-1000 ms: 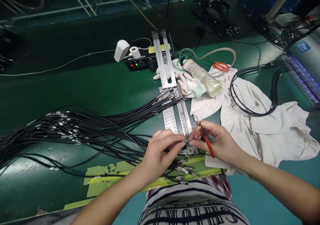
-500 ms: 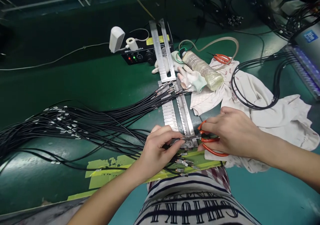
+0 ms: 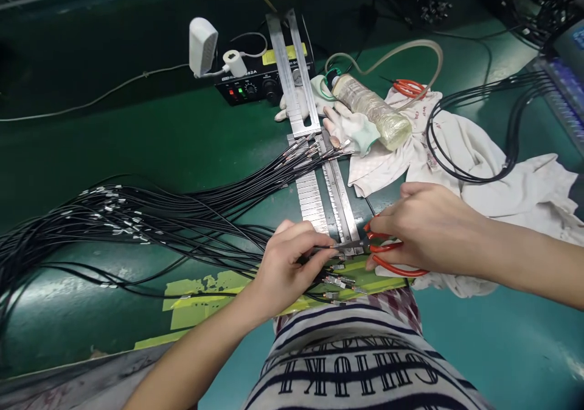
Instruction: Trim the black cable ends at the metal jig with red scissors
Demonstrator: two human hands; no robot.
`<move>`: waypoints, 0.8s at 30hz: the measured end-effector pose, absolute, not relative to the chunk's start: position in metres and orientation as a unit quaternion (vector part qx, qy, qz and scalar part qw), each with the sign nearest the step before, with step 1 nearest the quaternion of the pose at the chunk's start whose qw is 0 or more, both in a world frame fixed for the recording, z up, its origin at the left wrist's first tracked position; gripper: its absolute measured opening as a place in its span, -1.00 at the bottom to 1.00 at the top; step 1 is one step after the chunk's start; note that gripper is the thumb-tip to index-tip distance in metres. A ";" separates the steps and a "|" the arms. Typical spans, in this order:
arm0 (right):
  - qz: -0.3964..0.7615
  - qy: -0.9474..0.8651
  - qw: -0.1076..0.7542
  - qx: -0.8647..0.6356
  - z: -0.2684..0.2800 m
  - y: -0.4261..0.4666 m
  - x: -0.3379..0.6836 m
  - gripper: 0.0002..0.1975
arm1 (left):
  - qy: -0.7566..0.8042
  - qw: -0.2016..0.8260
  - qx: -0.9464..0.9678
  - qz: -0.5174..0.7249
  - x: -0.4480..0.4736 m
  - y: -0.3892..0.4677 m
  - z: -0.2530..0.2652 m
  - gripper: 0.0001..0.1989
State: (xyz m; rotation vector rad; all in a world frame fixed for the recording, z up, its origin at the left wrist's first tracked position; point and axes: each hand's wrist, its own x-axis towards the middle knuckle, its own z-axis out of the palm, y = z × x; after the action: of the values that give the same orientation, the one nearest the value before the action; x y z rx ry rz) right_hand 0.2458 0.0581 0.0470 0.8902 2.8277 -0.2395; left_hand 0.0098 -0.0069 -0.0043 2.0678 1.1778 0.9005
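- Left hand (image 3: 289, 267) has a thin black cable (image 3: 331, 247) pinched between thumb and fingers, tip poking out just above the bench's front edge
- Right hand (image 3: 424, 227) is wrapped around some red-handled scissors (image 3: 365, 243), blades right at that tip; can't tell if they're touching it
- Big black cable bundle (image 3: 214, 208) sprawls off left, ends lying across a slotted metal fixture (image 3: 311, 200)
- White cloth (image 3: 465, 148) sits beyond the scissors, kinda crumpled
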 end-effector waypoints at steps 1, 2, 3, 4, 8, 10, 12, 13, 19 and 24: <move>-0.083 0.948 0.083 0.296 0.046 0.058 0.246 -0.62 | 0.442 0.295 0.776 0.341 0.010 -0.007 -0.005 -0.97; -0.085 0.949 0.081 0.292 0.044 0.058 0.246 -0.62 | 0.441 0.295 0.775 0.344 0.010 -0.007 -0.005 -0.98; -0.084 0.950 0.078 0.292 0.043 0.059 0.246 -0.62 | 0.440 0.295 0.774 0.348 0.010 -0.007 -0.006 -0.99; -0.086 0.950 0.073 0.292 0.041 0.059 0.246 -0.61 | 0.439 0.294 0.773 0.351 0.011 -0.007 -0.006 -1.00; -0.154 0.938 0.061 0.304 0.035 0.061 0.248 -0.56 | 0.430 0.300 0.772 0.361 0.011 -0.008 -0.008 -0.96; -0.200 0.926 0.067 0.313 0.034 0.063 0.248 -0.53 | 0.427 0.306 0.771 0.360 0.011 -0.008 -0.007 -0.95; -0.224 0.918 0.072 0.319 0.034 0.064 0.248 -0.51 | 0.425 0.311 0.772 0.355 0.010 -0.007 -0.004 -0.94; -0.227 0.917 0.071 0.321 0.034 0.065 0.249 -0.50 | 0.423 0.313 0.774 0.352 0.010 -0.007 -0.003 -0.94; -0.218 0.920 0.043 0.322 0.039 0.065 0.251 -0.46 | 0.424 0.322 0.776 0.338 0.008 -0.005 0.000 -0.95; -0.188 0.932 0.027 0.307 0.037 0.062 0.250 -0.47 | 0.425 0.319 0.780 0.332 0.007 -0.005 -0.001 -0.99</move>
State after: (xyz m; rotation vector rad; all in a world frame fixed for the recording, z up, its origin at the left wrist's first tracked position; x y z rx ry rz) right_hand 0.2498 0.0620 0.0372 0.9480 2.8795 -0.5815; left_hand 0.0073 -0.0053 -0.0010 2.0512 1.1166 0.8725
